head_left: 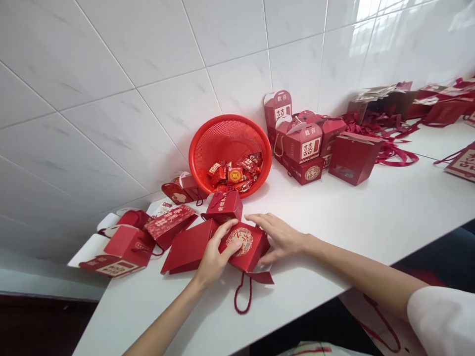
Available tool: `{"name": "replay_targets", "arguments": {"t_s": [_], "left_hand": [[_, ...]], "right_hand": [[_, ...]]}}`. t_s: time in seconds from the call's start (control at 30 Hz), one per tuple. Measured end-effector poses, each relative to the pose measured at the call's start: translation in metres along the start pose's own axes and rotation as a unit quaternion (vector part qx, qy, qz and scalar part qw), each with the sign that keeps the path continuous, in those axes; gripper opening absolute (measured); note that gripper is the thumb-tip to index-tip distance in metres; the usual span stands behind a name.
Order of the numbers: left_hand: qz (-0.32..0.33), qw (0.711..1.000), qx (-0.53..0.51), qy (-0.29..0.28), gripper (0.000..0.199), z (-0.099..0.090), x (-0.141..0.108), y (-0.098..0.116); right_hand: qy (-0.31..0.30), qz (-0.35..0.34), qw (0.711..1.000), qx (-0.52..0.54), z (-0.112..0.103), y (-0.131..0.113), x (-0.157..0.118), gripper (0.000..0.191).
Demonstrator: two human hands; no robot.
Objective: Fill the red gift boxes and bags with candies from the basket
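Observation:
A small red gift box with a round floral emblem and gold characters lies on its side near the table's front edge. Its flap sticks out towards me, and a dark red cord handle hangs out over the white surface. My left hand grips the box's left side, thumb on the emblem face. Around the right end of the box, my right hand is spread with fingers apart; whether it touches the box is hard to tell. Just behind stands another red box.
A red plastic basket of wrapped sweets tilts against the tiled wall. More red boxes lie at left on the white table. Stacked boxes and tangled ribbons are at right.

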State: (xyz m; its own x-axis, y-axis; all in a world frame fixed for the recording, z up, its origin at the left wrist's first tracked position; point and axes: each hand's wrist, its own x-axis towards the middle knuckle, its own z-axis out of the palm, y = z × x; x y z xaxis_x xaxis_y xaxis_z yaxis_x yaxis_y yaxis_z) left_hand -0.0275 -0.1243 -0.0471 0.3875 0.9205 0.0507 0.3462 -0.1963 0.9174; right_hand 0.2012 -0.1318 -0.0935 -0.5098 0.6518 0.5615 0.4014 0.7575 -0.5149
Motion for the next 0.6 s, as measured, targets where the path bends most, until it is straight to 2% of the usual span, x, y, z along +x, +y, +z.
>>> {"name": "replay_targets", "arguments": {"t_s": [0.1,0.2,0.27,0.37,0.43,0.6], "left_hand": [[0.010,1.000,0.007,0.011,0.056,-0.004,0.003,-0.005],[0.015,0.999,0.020,0.033,0.051,-0.010,0.006,-0.007],[0.017,0.999,0.020,0.046,0.047,-0.013,0.006,-0.007],[0.020,0.998,0.018,0.063,0.042,-0.014,0.006,-0.006],[0.029,0.997,0.018,0.069,0.040,-0.014,0.005,-0.003],[0.068,0.994,-0.032,0.075,0.043,-0.014,0.002,0.013]], "right_hand": [[0.031,-0.070,0.996,-0.038,0.007,0.000,0.002,0.100],[0.076,-0.110,0.991,-0.032,0.008,-0.001,0.005,0.087],[0.112,-0.110,0.988,-0.003,0.006,-0.005,0.008,0.065],[0.152,-0.068,0.985,0.049,-0.002,-0.016,0.015,0.022],[0.158,-0.047,0.985,0.057,-0.008,-0.023,0.022,0.018],[0.143,-0.017,0.989,0.023,-0.026,-0.028,0.040,0.029]]}}
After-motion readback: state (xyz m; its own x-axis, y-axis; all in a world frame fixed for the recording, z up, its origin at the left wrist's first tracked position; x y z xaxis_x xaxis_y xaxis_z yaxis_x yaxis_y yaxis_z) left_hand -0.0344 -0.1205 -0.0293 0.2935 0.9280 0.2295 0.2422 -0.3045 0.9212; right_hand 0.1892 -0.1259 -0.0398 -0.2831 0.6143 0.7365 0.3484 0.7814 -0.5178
